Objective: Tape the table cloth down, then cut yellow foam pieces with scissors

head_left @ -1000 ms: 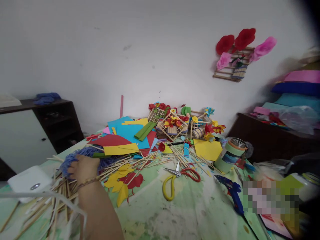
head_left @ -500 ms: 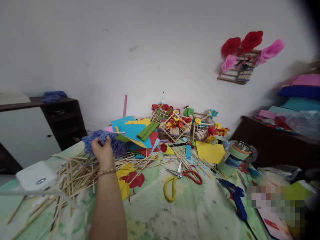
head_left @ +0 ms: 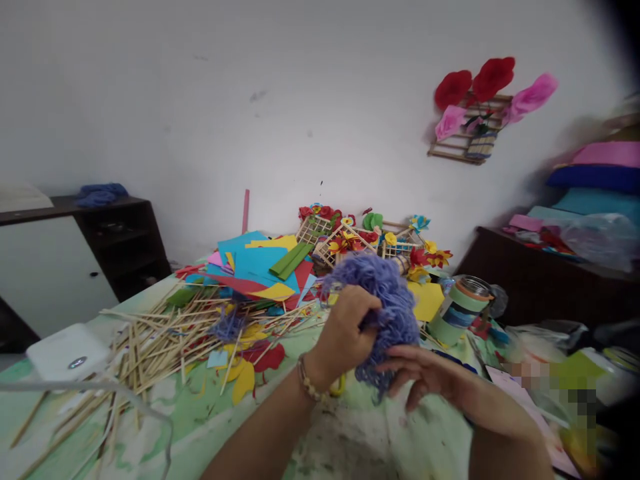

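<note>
A loose, tangled bundle of purple-blue yarn (head_left: pixel 383 287) is held up over the middle of the table. My left hand (head_left: pixel 347 333), with a beaded bracelet at the wrist, is closed around its left side. At the lower right of the yarn is my right hand (head_left: pixel 430 380), its fingers apart and reaching to the hanging strands; fingertips appear to touch them. Behind the hands, the scissors are mostly covered, with only a bit of yellow handle (head_left: pixel 339 387) showing. The blue glue gun (head_left: pixel 453 360) is largely hidden by my right hand and forearm.
Thin wooden sticks (head_left: pixel 160 347) lie in a heap at left, beside a white box (head_left: pixel 67 353) and a cable. Coloured paper sheets (head_left: pixel 260 263) and small flower-decorated stick frames (head_left: pixel 345 243) stand at the back. A green flask (head_left: pixel 460 310) is at right, near a phone (head_left: pixel 525 413).
My left hand has carried the yarn from the stick heap rightward to the middle, nearer me. My right hand has come into view beside it. A small purple tangle shows on the sticks.
</note>
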A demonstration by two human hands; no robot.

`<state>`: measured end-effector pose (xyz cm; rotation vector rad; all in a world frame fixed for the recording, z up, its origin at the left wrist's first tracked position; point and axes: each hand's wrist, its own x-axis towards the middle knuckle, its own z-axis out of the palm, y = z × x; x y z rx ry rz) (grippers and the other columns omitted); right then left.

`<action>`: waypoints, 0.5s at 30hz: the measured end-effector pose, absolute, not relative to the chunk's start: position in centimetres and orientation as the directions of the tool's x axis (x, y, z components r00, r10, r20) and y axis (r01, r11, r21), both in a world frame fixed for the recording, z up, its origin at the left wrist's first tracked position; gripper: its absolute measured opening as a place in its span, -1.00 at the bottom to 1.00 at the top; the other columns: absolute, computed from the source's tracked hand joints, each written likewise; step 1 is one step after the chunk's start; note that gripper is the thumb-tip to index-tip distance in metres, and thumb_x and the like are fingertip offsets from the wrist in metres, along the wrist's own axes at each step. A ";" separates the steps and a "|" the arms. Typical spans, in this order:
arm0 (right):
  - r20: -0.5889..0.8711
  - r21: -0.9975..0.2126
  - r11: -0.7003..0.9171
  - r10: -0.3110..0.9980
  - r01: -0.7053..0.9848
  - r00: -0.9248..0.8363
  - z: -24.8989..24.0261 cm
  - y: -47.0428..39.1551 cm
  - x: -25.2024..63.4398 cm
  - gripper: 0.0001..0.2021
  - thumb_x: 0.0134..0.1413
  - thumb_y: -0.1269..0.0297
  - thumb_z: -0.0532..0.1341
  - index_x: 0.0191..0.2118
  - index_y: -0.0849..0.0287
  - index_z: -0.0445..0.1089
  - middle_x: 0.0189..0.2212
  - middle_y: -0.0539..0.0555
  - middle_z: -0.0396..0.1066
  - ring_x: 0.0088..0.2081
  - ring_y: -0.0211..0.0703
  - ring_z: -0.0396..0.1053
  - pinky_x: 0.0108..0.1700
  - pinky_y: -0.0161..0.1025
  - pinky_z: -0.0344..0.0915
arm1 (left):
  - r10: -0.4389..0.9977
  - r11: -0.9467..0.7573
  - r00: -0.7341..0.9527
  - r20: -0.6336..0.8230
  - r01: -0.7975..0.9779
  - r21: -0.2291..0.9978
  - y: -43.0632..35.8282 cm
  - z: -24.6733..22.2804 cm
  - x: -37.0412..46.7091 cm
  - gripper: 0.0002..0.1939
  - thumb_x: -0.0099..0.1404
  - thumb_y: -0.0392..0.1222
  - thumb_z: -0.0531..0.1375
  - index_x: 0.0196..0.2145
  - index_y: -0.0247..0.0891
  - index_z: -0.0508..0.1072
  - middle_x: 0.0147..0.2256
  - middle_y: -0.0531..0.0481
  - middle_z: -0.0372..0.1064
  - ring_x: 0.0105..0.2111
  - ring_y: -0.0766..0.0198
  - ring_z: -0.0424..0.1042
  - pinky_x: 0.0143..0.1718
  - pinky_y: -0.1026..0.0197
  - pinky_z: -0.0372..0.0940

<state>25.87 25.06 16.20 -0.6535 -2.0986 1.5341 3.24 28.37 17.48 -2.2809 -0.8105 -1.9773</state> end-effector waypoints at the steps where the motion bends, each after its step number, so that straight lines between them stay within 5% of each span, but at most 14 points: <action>1: 0.034 -0.990 0.129 0.622 0.060 -0.782 16.4 25.9 24.9 -0.30 0.03 -0.35 -0.02 0.19 -0.08 0.21 0.09 0.19 0.30 -0.07 0.04 0.40 -0.20 -0.05 0.41 | 0.358 -0.874 0.088 0.930 0.383 0.300 27.9 17.3 4.0 -0.74 0.05 -0.50 0.04 -0.32 -0.23 0.29 -0.36 -0.02 0.29 -0.29 0.24 0.28 -0.23 0.20 0.24; 4: 0.052 -0.992 -0.037 0.744 -0.119 -0.667 16.4 27.1 22.6 -0.39 -0.05 -0.34 0.09 0.00 -0.08 0.40 -0.10 0.13 0.44 -0.23 -0.05 0.44 -0.31 -0.15 0.42 | 0.374 -0.862 0.196 0.907 0.434 0.262 26.7 16.9 5.3 -0.78 0.09 -0.47 0.05 -0.32 -0.24 0.30 -0.38 -0.03 0.30 -0.28 0.22 0.30 -0.21 0.18 0.26; 10: 0.051 -0.894 -0.034 0.983 -0.447 -0.177 16.1 27.8 21.4 -0.60 -0.28 -0.13 0.38 -0.36 0.06 0.50 -0.52 -0.01 0.48 -0.54 -0.20 0.37 -0.53 -0.30 0.35 | 0.403 -0.850 0.526 0.749 0.519 0.093 25.6 16.9 6.2 -0.85 0.22 -0.34 0.08 -0.23 -0.26 0.36 -0.30 -0.10 0.39 -0.22 0.14 0.37 -0.17 0.13 0.29; 15: 0.102 -0.864 0.090 0.995 -0.495 0.001 16.3 28.9 22.4 -0.83 -0.26 0.17 0.35 -0.48 0.11 0.44 -0.55 -0.04 0.48 -0.49 -0.17 0.43 -0.36 -0.23 0.42 | 0.424 -0.891 0.543 0.725 0.392 0.227 25.3 17.8 5.9 -0.70 0.30 -0.25 0.04 -0.03 -0.26 0.38 -0.10 -0.15 0.43 -0.08 0.11 0.39 -0.06 0.08 0.30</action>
